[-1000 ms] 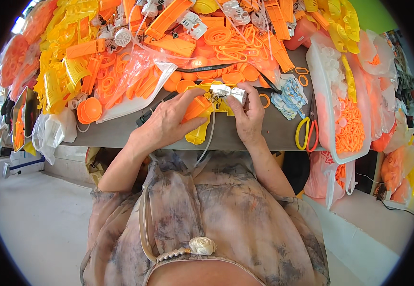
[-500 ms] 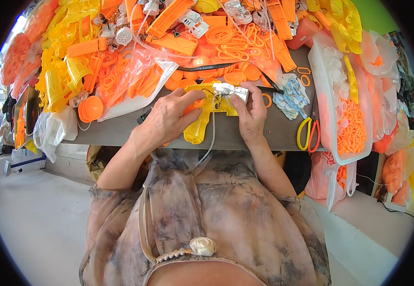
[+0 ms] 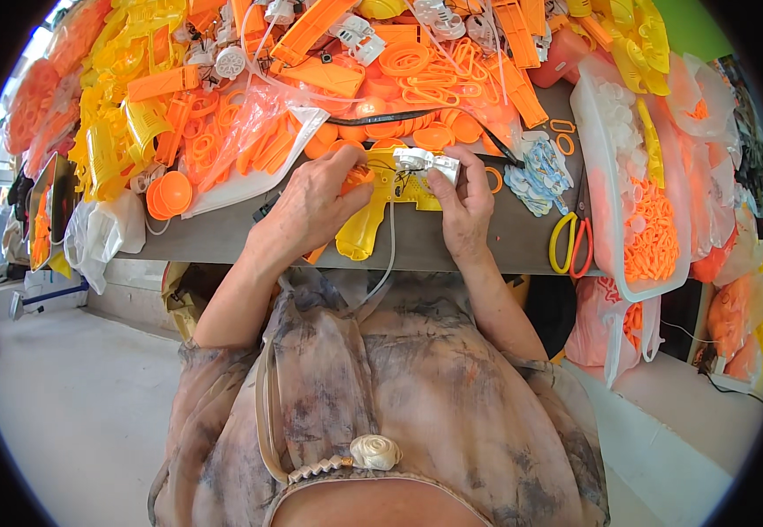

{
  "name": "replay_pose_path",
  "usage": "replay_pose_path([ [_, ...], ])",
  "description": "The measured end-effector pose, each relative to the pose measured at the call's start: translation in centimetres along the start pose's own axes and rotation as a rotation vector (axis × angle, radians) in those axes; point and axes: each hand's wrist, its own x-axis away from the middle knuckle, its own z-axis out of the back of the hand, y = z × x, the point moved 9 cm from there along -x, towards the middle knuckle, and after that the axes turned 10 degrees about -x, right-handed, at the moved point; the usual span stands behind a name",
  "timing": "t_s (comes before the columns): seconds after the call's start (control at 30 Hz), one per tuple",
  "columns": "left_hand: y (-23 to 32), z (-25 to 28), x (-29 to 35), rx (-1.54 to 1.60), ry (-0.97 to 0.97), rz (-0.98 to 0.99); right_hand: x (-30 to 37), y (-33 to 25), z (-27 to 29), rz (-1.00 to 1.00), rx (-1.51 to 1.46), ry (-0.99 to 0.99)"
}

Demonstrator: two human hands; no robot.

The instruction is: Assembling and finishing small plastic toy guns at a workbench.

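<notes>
A yellow plastic shell half (image 3: 359, 231), shaped like a toy gun, lies at the table's front edge between my hands. My left hand (image 3: 305, 204) is closed at its left side, fingers curled round a small orange plastic part (image 3: 358, 178). My right hand (image 3: 467, 206) pinches a white plastic mechanism (image 3: 424, 162) between thumb and fingers, over the far right part of the shell. Thin dark wires show below the mechanism. From the shell a pale thin tube (image 3: 391, 246) runs down over the table edge toward my lap. My left fingertips are partly hidden.
Orange parts (image 3: 434, 136), yellow shells (image 3: 144, 127) and white mechanisms are heaped across the back. To the right lie a blue-white sticker pile (image 3: 539, 176) and scissors (image 3: 572, 241) with yellow and red handles. A clear bin (image 3: 605, 237) of small orange pieces stands beyond them.
My left hand has shifted slightly, its fingers drawn in more tightly, and more of the orange part shows. My right hand and the white mechanism have barely moved.
</notes>
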Motion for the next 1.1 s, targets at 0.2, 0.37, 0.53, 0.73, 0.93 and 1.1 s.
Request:
replay_pose_path([
  [0.2, -0.2, -0.2, -0.6, -0.046, -0.02, 0.019, -0.3, 0.6, 0.3, -0.071, -0.131, 0.022],
  [0.37, 0.4, -0.7, -1.3, -0.262, 0.098, 0.012, -0.3, 0.9, 0.6, -0.071, -0.125, 0.032],
  [0.53, 0.6, -1.1, -1.1, -0.283, 0.292, 0.011, -0.4, 1.0, 0.7, -0.059, -0.14, 0.031],
  [0.73, 1.6, -1.9, -0.3, -0.413, 0.354, -0.163, -0.5, 1.2, 1.1, -0.045, -0.148, 0.045],
  [0.93, 1.4, -2.3, 0.5, -0.473, 0.478, -0.239, -0.5, 1.1, 1.0, -0.062, -0.168, 0.054],
  [1.1, 0.9, -1.6, 0.4, -0.383, 0.481, -0.227, -0.5, 1.2, 1.1, -0.049, -0.152, 0.039],
])
